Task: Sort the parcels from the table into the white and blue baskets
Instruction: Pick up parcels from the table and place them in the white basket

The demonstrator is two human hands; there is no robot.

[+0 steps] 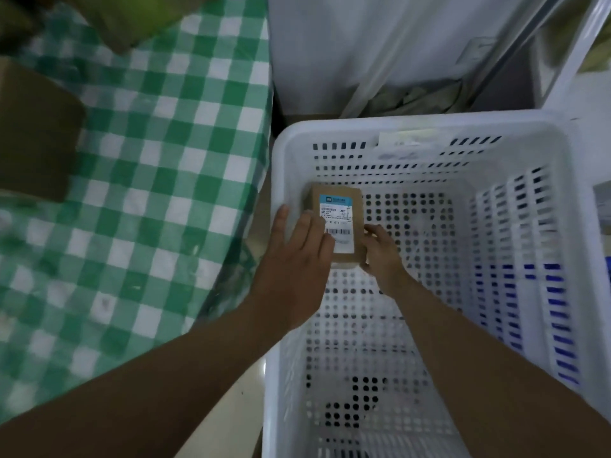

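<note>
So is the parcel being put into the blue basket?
No, both hands hold the parcel inside the white basket.

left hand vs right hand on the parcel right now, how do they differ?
The left hand lies on the top face of the parcel, fingers straight across its shipping label; the right hand curls round the parcel's right edge. The left hand shows its whole back; the right hand's fingertips are hidden at the box edge. Both touch the same parcel inside the white basket.

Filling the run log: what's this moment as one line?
parcel inside white basket | left hand on top | right hand grips side | boxes remain on table
</note>
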